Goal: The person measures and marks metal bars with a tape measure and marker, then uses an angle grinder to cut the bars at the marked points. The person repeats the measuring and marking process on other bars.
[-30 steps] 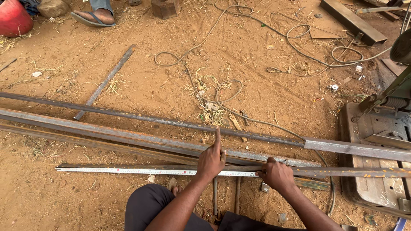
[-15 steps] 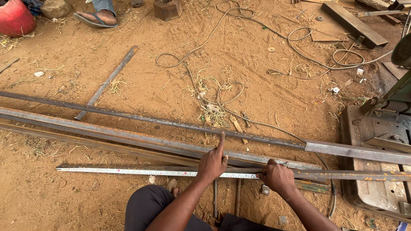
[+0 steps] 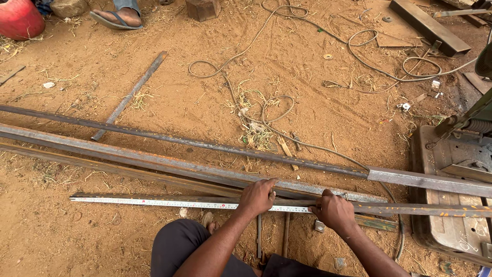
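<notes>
A white measuring tape lies stretched along a long steel bar on the sandy ground. My left hand presses down on the tape and bar, fingers curled over the top. Just to its right, my right hand grips the same bar and tape with closed fingers. Both hands are close together, near the bar's middle. My knees show at the bottom edge.
More long steel bars lie parallel behind. A short flat bar rests diagonally farther back. A cable snakes across the sand. A metal cutting machine base stands at right. Another person's sandalled foot and a red container are top left.
My left index finger, earlier raised and pointing up over the bars, has curled down onto the tape. The right hand stays on the bar.
</notes>
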